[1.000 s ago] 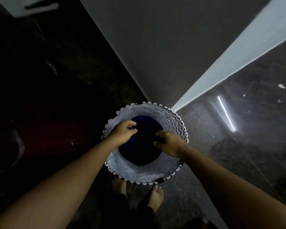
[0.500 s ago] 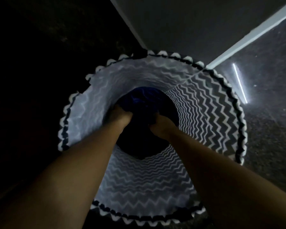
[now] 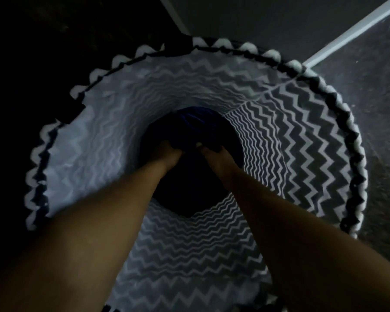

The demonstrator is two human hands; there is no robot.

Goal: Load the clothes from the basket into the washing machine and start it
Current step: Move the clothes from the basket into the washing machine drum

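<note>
A round fabric laundry basket (image 3: 302,154) with a grey-and-white zigzag pattern fills the head view, seen from straight above. Dark blue clothes (image 3: 194,122) lie bunched at its bottom in deep shadow. Both my arms reach down inside. My left hand (image 3: 167,152) has its fingers curled into the dark cloth at the left of the pile. My right hand (image 3: 214,152) grips the cloth just beside it, fingertips buried in the folds. The washing machine is not in sight.
A grey wall corner (image 3: 257,16) stands right behind the basket, with a pale skirting strip (image 3: 351,30) running up to the right. Dark speckled floor (image 3: 383,109) lies to the right. The left side is nearly black.
My head has come down close over the basket, which now fills the view. Both hands went from its rim deep inside and closed on the dark clothes.
</note>
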